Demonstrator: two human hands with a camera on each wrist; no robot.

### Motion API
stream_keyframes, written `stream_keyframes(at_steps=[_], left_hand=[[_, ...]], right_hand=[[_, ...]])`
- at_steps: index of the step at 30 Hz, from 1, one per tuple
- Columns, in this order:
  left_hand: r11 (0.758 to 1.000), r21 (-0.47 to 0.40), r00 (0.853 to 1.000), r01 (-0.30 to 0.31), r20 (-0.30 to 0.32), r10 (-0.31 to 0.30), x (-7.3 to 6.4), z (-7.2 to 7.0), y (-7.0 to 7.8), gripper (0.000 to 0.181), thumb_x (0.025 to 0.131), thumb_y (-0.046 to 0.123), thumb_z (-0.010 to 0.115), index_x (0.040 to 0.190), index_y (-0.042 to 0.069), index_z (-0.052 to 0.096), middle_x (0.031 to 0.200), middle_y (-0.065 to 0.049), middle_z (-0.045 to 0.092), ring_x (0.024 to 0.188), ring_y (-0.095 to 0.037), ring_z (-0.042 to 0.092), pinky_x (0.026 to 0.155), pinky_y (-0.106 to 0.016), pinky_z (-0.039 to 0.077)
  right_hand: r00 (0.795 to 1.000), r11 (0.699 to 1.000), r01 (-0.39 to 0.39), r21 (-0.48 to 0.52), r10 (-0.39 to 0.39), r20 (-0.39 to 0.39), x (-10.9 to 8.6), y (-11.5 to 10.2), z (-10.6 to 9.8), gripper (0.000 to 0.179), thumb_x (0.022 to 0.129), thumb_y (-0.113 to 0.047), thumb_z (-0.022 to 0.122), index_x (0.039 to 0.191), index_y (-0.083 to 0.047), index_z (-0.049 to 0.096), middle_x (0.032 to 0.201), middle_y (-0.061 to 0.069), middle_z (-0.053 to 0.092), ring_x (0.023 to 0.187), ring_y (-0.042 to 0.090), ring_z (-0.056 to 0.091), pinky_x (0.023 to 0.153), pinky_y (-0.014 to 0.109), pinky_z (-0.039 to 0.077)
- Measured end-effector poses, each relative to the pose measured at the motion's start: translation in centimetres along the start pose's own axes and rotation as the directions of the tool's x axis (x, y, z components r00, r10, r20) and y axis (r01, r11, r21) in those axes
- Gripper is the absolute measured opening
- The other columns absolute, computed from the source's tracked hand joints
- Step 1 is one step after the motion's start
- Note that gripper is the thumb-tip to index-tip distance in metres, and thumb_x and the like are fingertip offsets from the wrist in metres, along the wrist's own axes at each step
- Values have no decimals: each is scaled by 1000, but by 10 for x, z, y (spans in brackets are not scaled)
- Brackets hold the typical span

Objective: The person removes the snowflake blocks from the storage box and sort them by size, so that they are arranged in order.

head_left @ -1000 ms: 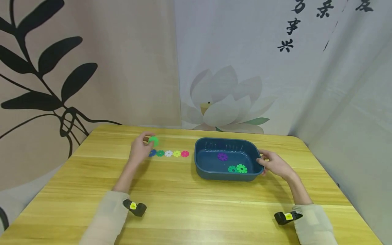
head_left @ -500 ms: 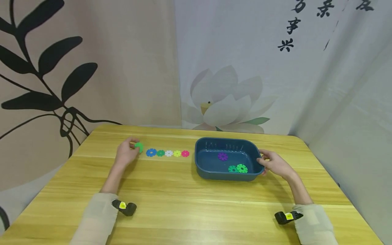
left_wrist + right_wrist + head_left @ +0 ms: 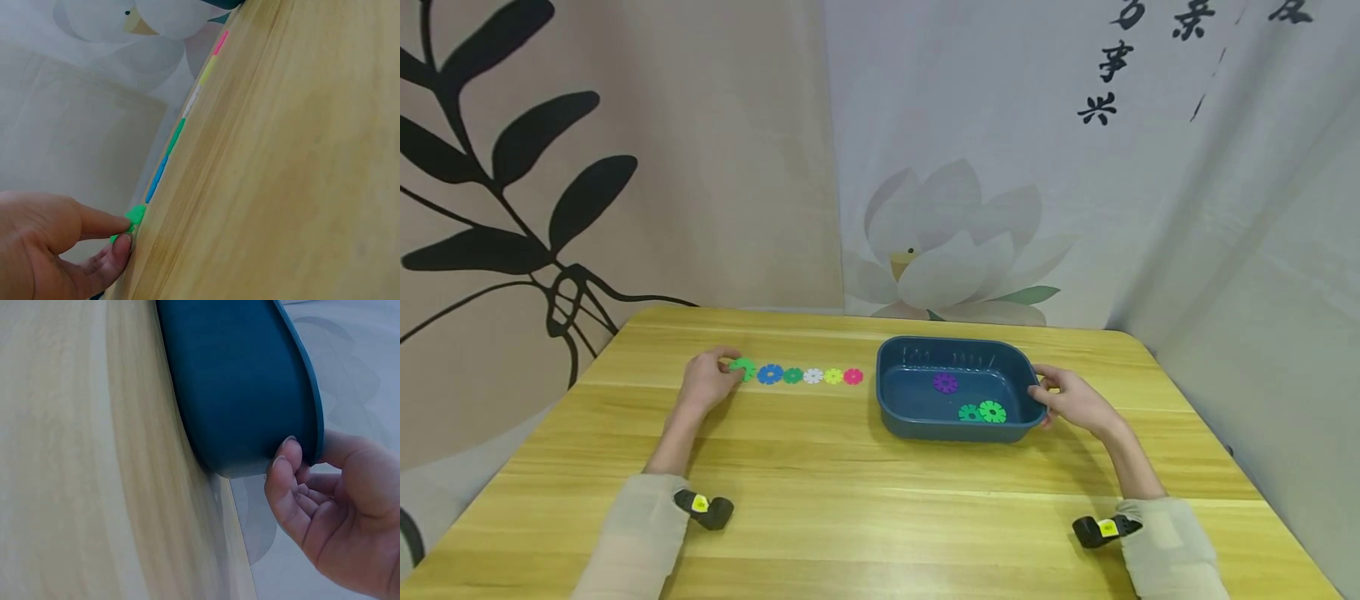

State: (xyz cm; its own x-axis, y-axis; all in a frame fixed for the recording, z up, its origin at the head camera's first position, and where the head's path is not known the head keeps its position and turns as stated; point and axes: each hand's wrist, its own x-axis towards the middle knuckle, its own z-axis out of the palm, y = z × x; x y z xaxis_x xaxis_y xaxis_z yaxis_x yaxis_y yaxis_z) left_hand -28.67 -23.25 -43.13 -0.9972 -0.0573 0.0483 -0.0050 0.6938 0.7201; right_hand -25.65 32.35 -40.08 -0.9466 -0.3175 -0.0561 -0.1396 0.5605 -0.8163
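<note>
My left hand (image 3: 707, 379) pinches a light green snowflake disc (image 3: 135, 214) between thumb and index finger, close over the table at the left end of a row. To its right in that row lie a blue disc (image 3: 770, 374), a dark green disc (image 3: 793, 376), a white disc (image 3: 813, 377), a yellow disc (image 3: 833, 377) and a pink disc (image 3: 853, 377). My right hand (image 3: 1071, 402) grips the right end of a dark blue plastic basin (image 3: 244, 381), fingers under the rim. Inside the basin are a purple disc (image 3: 945, 383), a teal disc (image 3: 969, 413) and a bright green disc (image 3: 992, 412).
The wooden table (image 3: 880, 517) spreads in front of both hands. Behind its far edge hangs a curtain (image 3: 760, 167) printed with leaves, a lotus and dark characters. A small black camera sits on each sleeve.
My left hand has carried the light green disc left and down, from above the blue disc to the row's left end, uncovering the blue disc. The right hand and basin stay put.
</note>
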Motion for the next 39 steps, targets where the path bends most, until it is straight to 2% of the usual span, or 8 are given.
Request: stream_keyframes(at_steps=[4, 12, 15, 21, 28, 32, 39], left_hand=[[1000, 1, 1000, -3, 7, 3, 1, -1, -1, 43, 98, 8, 63, 135, -10, 53, 109, -26, 58, 96, -33, 56, 77, -39, 48], [1000, -27, 1000, 0, 17, 0, -1, -4, -1, 42, 99, 9, 62, 133, -13, 52, 114, -31, 60, 88, -35, 66, 80, -45, 52], [1000, -18, 1000, -16, 5, 17, -1, -4, 4, 40, 99, 10, 60, 132, -13, 54, 115, -32, 61, 96, -38, 63, 84, -48, 51], [995, -44, 996, -86, -9, 85, -1, 2, 21, 37, 99, 11, 61, 128, -12, 58, 116, -31, 60, 106, -42, 58, 82, -47, 51], [980, -96, 984, -175, 11, 176, -6, 15, 46, 34, 99, 10, 61, 127, -10, 60, 112, -26, 62, 99, -38, 62, 73, -37, 54], [966, -130, 973, -222, 32, 228, -10, 24, 61, 30, 100, 11, 62, 125, -7, 62, 107, -21, 62, 92, -33, 64, 68, -31, 52], [939, -167, 948, -300, 53, 313, -17, 40, 94, 25, 99, 12, 65, 119, -2, 65, 98, -13, 65, 88, -27, 64, 69, -32, 53]], right_hand=[[1000, 1000, -1, -2, 1, -3, 0, 0, 0, 59, 105, -8, 52, 151, 16, 24, 91, 21, 58, 62, 36, 66, 67, 37, 58], [1000, 1000, 19, -13, -19, 3, -1, 1, 0, 59, 105, -9, 52, 149, 18, 25, 88, 19, 58, 61, 35, 66, 67, 35, 58], [1000, 1000, 19, -6, -19, 2, -2, 1, 0, 57, 105, -8, 51, 149, 17, 26, 88, 19, 58, 61, 35, 66, 65, 37, 58], [1000, 1000, 8, 5, -8, 1, 0, 2, 0, 57, 105, -6, 51, 150, 16, 25, 90, 21, 58, 62, 35, 67, 64, 38, 58], [1000, 1000, 8, 3, -8, 1, 0, -1, 0, 58, 105, -8, 53, 151, 15, 26, 90, 20, 58, 62, 34, 67, 64, 37, 58], [1000, 1000, 7, -2, -7, 2, 0, -1, 0, 58, 105, -8, 52, 151, 15, 26, 90, 19, 58, 62, 35, 67, 64, 37, 58], [1000, 1000, 2, -11, -2, 0, 0, -1, 1, 58, 105, -8, 52, 151, 16, 25, 90, 19, 58, 62, 35, 67, 65, 36, 58]])
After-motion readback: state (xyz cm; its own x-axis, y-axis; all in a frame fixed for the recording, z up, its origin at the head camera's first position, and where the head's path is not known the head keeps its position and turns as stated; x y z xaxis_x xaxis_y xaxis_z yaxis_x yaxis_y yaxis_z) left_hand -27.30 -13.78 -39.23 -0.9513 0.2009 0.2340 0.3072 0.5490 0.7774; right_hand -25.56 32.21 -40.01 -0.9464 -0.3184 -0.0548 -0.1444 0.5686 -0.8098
